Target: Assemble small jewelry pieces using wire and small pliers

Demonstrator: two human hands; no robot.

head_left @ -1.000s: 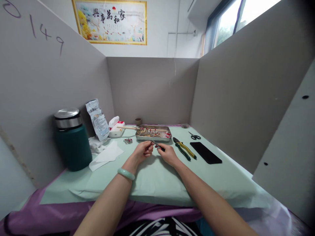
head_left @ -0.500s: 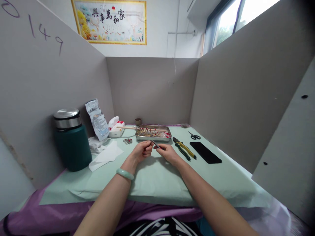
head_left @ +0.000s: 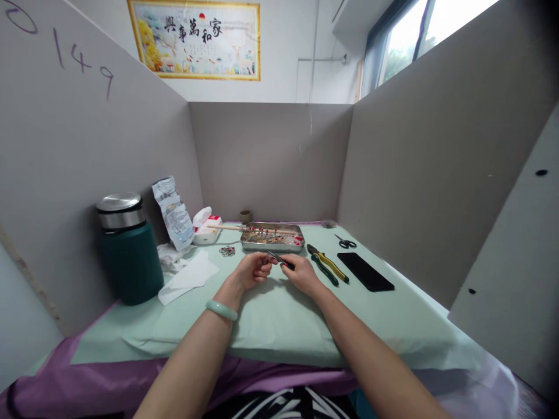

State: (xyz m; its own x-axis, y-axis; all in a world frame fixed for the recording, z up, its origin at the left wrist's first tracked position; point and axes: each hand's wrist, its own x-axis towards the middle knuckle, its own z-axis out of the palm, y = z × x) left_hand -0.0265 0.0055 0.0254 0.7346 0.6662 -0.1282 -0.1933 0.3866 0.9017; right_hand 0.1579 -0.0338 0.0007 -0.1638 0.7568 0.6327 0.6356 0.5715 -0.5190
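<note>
My right hand [head_left: 301, 274] is closed around a slim, dark-handled tool with a metal tip [head_left: 279, 259]; it looks like small pliers. The tip points left, up to the fingers of my left hand [head_left: 253, 270]. That hand is curled, thumb and forefinger pinching something tiny with a hint of red that I cannot make out. A green bangle [head_left: 222, 309] circles the left wrist. Both hands are raised over the front of a metal tray [head_left: 273, 247] of small red, gold and clear beads. A little pile of beaded jewellery [head_left: 227, 251] lies left of the tray.
Yellow-and-green pliers [head_left: 327, 266], scissors [head_left: 346, 242] and a black phone [head_left: 365, 271] lie to the right. At left stand a green flask [head_left: 130, 256], a foil pouch [head_left: 173, 212], a tissue pack [head_left: 207, 228] and white paper [head_left: 190, 278]. Grey panels [head_left: 271, 157] enclose the table.
My right hand has shifted its hold, so more of the tool's dark handle shows. The tool's tip has moved left to the left fingertips. The left hand is nearly still.
</note>
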